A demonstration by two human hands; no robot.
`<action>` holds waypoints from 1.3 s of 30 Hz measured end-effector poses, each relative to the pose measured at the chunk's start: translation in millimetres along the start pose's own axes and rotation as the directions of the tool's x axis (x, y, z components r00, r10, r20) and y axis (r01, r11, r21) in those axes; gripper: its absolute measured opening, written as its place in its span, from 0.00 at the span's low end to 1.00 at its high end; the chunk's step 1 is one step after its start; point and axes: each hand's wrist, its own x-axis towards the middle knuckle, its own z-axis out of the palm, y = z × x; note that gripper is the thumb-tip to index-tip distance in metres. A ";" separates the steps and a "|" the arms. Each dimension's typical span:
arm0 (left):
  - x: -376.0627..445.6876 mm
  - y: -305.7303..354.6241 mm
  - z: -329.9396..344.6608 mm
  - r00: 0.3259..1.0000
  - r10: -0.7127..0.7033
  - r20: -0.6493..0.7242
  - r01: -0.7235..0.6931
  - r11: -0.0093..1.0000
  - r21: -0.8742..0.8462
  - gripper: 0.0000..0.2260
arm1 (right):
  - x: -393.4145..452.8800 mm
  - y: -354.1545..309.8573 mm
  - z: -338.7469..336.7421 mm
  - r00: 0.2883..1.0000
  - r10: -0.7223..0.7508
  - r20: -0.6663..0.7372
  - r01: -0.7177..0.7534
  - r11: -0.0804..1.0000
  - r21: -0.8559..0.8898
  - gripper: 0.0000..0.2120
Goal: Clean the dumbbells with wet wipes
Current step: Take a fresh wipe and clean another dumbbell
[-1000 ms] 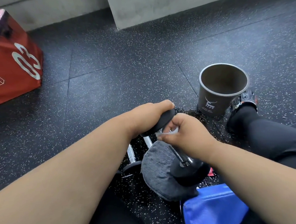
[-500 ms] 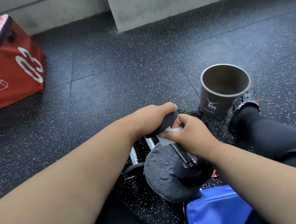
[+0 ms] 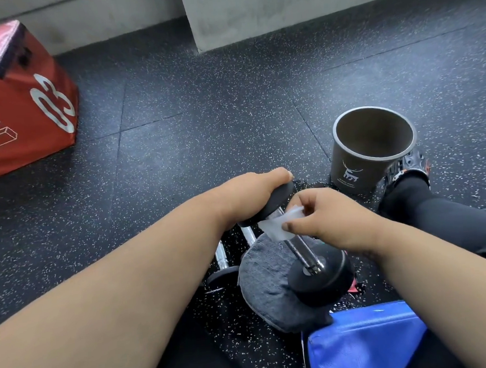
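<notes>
Now the left hand [image 3: 254,194] grips the tilted black-ended, chrome-handled dumbbell [image 3: 313,265] while the right hand [image 3: 327,221] pinches a white wipe [image 3: 279,224].

Three dumbbells [image 3: 304,254], one wipe [image 3: 279,224], one cup [image 3: 373,149], one cloth [image 3: 269,282], one red box [image 3: 14,99], two hands [image 3: 254,191].
</notes>
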 end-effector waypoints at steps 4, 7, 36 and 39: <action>4.0 -2.6 1.3 0.999 -0.015 -0.031 0.016 1.000 0.018 0.24 | 4.0 4.1 1.8 0.997 -0.016 -0.069 0.026 0.989 0.146 0.06; 4.4 -2.9 2.8 0.999 -0.004 -0.032 0.005 1.000 0.023 0.28 | 9.4 7.5 7.2 0.992 -0.020 -0.125 0.042 0.983 0.177 0.10; 10.0 -6.9 9.8 0.998 0.053 -0.027 -0.052 0.998 0.037 0.32 | 37.8 38.9 31.9 0.868 0.057 0.492 -0.334 0.801 0.496 0.12; 8.8 -6.5 8.9 0.997 0.074 -0.035 -0.073 0.997 0.038 0.29 | 37.1 37.3 31.8 0.874 0.003 0.486 -0.330 0.739 0.587 0.04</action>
